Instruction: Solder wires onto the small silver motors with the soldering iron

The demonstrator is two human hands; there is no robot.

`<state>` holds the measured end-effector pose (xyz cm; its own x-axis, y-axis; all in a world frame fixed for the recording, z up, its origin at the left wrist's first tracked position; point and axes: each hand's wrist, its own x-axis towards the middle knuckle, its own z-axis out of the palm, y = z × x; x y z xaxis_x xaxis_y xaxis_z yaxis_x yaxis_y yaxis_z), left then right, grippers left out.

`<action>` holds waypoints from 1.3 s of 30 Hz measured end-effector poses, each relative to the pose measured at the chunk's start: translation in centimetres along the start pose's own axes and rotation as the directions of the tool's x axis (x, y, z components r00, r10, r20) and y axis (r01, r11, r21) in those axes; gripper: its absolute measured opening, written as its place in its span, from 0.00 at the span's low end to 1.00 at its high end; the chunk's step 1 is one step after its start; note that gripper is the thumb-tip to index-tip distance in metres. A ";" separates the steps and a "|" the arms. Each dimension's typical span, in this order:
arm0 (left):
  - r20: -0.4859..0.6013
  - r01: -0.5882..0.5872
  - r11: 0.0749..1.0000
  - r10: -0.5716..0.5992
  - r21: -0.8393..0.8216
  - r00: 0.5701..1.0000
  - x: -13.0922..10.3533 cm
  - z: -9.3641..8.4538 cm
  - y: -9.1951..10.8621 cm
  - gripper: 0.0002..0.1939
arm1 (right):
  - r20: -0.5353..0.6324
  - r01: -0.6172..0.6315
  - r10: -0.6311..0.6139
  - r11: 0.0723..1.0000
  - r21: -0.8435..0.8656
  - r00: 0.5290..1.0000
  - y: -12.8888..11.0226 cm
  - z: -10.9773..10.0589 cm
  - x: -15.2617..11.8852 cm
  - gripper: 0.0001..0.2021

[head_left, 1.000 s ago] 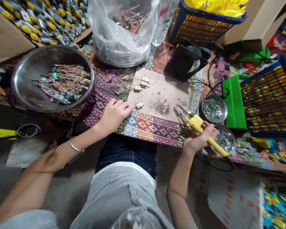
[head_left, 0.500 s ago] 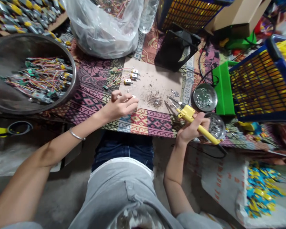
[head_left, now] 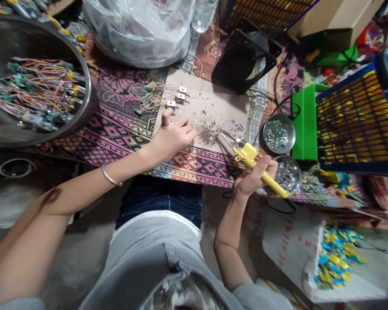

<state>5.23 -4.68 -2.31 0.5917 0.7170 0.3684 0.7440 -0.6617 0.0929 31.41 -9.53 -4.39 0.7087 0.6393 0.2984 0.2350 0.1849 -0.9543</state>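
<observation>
My right hand [head_left: 254, 176] is wrapped round the handle of a yellow soldering tool [head_left: 248, 154], whose thin metal tips point left over dark crumbs [head_left: 208, 132] on a cardboard sheet [head_left: 226, 106]. At the sheet's left front edge is my left hand [head_left: 176, 133], fingers bent; whatever lies under its fingertips is too hidden to make out. Just beyond it lie several small motors [head_left: 180, 97] with thin wires, which run left to little green boards [head_left: 138, 111]. Small shiny bits [head_left: 236, 125] sit near the sheet's right side.
Left, a metal bowl [head_left: 89, 88] holds wired motors. Behind stand a plastic bag [head_left: 139, 38] and a black fan [head_left: 242, 60]. To the right are two small dishes [head_left: 279, 133] [head_left: 288, 175], a green box [head_left: 302, 125] and a blue basket [head_left: 358, 116].
The view has shifted a little. My left hand has moved slightly, closer to the motors and the crumbs. The soldering tool's tips have come left, nearer the crumbs, still in my right hand.
</observation>
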 end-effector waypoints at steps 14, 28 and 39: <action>-0.033 0.197 0.963 -0.206 -0.183 0.978 3.5 3.2 1.0 0.11 | 0.000 -0.089 0.089 0.995 0.040 0.996 -0.2 -0.1 0.0 0.19; 0.065 0.273 0.935 -0.265 -0.226 0.962 4.1 2.2 1.9 0.10 | -0.016 -0.045 0.044 0.998 -0.036 0.999 -0.8 0.1 -0.2 0.18; 0.119 0.299 0.917 -0.277 -0.264 0.954 4.2 1.6 2.1 0.10 | -0.036 0.079 -0.088 0.977 -0.196 0.995 -0.5 0.3 -0.4 0.17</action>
<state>9.79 -2.69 -2.07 0.3950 0.8930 0.2156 0.7771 -0.4500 0.4400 30.83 -9.66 -4.07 0.7090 0.5932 0.3813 0.4158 0.0850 -0.9055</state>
